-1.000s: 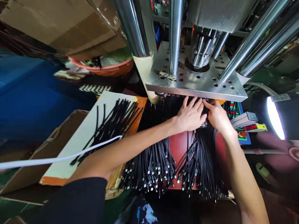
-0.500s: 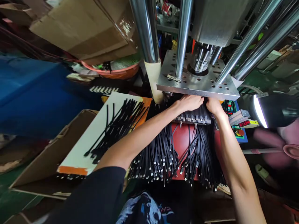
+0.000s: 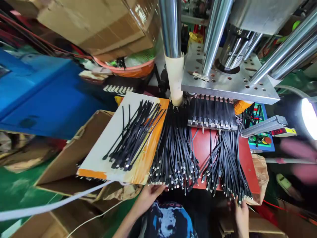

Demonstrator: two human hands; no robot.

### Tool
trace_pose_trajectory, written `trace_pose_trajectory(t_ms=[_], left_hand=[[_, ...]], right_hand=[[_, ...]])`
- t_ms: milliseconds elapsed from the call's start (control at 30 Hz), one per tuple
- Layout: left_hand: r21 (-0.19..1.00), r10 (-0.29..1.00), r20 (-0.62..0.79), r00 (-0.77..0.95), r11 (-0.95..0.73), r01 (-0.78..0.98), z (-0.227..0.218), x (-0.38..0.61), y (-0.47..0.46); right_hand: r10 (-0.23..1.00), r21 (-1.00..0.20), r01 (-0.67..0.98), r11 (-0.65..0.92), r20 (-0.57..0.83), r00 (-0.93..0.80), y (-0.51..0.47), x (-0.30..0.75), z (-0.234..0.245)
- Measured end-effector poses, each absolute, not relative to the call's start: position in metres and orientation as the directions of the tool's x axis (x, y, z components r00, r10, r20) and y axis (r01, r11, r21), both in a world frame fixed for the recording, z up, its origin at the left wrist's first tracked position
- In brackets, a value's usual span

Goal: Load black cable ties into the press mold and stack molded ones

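Observation:
My left hand (image 3: 148,195) rests at the near edge of the bench, fingers stretched out under the ends of a thick bundle of black flat cables (image 3: 174,155). My right hand (image 3: 241,215) is low at the right, fingers extended beside the tips of a second cable bundle (image 3: 228,165); neither hand holds anything. A fixture bar (image 3: 213,123) loaded with a row of cables lies under the steel press plate (image 3: 230,86). Both bundles lie on a red pad (image 3: 205,152).
A white and orange board (image 3: 116,145) with loose black cables sits at the left over an open cardboard box (image 3: 66,158). Chrome press columns (image 3: 170,29) rise behind. A lit lamp (image 3: 308,117) and a control panel (image 3: 260,138) stand at the right. A blue bin (image 3: 37,96) is far left.
Both hands have pulled back from under the press plate to the near edge of the bench, leaving the cable fixture in place. The view shifted left and down.

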State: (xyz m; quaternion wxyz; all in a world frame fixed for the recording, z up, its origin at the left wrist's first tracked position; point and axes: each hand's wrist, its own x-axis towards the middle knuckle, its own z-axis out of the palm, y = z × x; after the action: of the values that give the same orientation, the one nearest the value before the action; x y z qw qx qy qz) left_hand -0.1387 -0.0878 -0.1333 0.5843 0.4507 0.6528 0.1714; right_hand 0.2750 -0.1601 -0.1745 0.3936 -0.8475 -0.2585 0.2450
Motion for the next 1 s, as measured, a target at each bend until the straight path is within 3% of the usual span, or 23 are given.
trace_pose_trajectory(t_ms=[100,367,667,1000], left_hand=[[0.763,0.815,-0.577,0.06,0.511,0.395,-0.154,-0.129,-0.079],[0.805,0.897,-0.438,-0.055,0.419,0.419,-0.159,-0.119,-0.09],[0.827,0.931,-0.347,-0.116,0.362,0.431,-0.159,-0.111,-0.089],[0.823,0.915,-0.397,-0.065,0.387,0.417,-0.152,-0.11,-0.085]], right_hand=[[0.661,-0.764,0.281,-0.581,-0.241,0.711,-0.155,0.278,-0.198],[0.657,-0.724,0.347,-0.596,-0.191,0.729,-0.157,0.289,-0.219],[0.654,-0.716,0.35,-0.604,-0.195,0.731,-0.151,0.274,-0.2],[0.675,-0.739,0.272,-0.616,-0.318,0.665,-0.137,0.261,-0.171]])
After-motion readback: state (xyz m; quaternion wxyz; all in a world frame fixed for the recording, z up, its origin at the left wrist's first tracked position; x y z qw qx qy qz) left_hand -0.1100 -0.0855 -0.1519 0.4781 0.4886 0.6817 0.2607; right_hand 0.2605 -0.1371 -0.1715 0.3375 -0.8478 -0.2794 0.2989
